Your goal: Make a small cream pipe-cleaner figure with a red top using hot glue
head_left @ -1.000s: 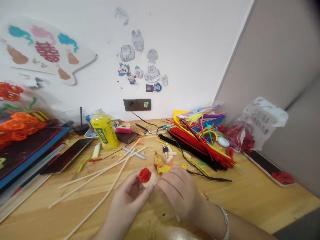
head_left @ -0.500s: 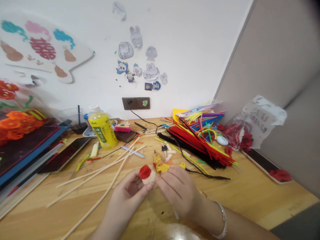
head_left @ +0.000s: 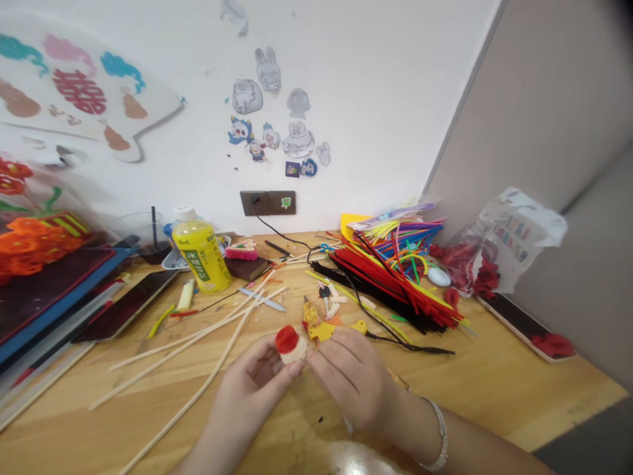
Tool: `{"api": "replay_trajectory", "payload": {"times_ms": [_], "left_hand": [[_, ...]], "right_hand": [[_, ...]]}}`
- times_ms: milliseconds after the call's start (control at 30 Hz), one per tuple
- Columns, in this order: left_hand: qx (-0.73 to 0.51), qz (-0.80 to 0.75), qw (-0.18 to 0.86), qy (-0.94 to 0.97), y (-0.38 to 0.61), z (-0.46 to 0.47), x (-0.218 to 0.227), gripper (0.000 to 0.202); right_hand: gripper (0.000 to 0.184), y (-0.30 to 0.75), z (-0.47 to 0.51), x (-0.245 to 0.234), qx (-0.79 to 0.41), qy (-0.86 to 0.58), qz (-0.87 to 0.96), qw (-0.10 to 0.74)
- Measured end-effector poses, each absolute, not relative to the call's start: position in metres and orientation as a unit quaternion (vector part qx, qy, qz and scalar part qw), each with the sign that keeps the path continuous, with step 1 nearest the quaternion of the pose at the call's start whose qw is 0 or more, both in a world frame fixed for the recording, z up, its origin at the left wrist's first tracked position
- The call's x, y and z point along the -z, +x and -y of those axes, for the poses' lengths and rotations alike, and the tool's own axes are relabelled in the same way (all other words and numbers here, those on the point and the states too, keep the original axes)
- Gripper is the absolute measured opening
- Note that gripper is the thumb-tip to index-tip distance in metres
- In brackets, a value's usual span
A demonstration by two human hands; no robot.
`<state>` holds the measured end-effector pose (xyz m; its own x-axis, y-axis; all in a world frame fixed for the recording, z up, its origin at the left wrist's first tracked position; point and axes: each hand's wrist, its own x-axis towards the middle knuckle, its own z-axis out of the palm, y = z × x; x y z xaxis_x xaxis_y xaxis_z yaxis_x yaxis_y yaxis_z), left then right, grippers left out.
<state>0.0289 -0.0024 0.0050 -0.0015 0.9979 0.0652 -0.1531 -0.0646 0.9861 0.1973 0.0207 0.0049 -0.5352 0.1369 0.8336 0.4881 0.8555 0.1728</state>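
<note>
My left hand (head_left: 257,376) is closed, thumb and fingers gripping a small coiled pipe-cleaner piece (head_left: 287,342), red on top with a cream band below. Against the right edge of that piece, the bent fingers of my right hand (head_left: 346,376) pinch together. A whitish end of what looks like a cream pipe cleaner (head_left: 349,425) sticks out beneath this hand; the rest is hidden in the fingers. Just behind my right fingers lies a yellow glue gun (head_left: 339,328), its nozzle pointing away from me.
Long cream pipe cleaners (head_left: 198,389) lie across the left of the wooden table. A yellow drink bottle (head_left: 202,254) stands behind them. Back right is a pile of coloured pipe cleaners (head_left: 395,277), with a black cord (head_left: 420,349) running beside it. A phone (head_left: 524,326) lies far right.
The view has shifted very slightly. Both hands keep nearly the same pose around the red-and-cream piece, and nothing on the table has visibly moved.
</note>
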Motion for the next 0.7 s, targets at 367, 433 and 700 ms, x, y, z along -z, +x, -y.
{"api": "replay_trajectory", "payload": {"times_ms": [367, 433, 700], "left_hand": [[-0.552, -0.446, 0.520, 0.475, 0.0292, 0.0031, -0.0064, 0.024], [-0.553, -0.446, 0.519, 0.475, 0.0296, 0.0029, -0.0066, 0.024], [-0.550, -0.449, 0.522, 0.473, 0.0289, 0.0016, -0.0055, 0.022]], "right_hand": [[0.016, 0.1962, -0.0210, -0.0018, 0.194, -0.187, 0.853, 0.448], [0.016, 0.1964, -0.0205, -0.0024, 0.190, -0.188, 0.854, 0.446], [0.016, 0.1970, -0.0194, -0.0024, 0.188, -0.189, 0.852, 0.452]]}}
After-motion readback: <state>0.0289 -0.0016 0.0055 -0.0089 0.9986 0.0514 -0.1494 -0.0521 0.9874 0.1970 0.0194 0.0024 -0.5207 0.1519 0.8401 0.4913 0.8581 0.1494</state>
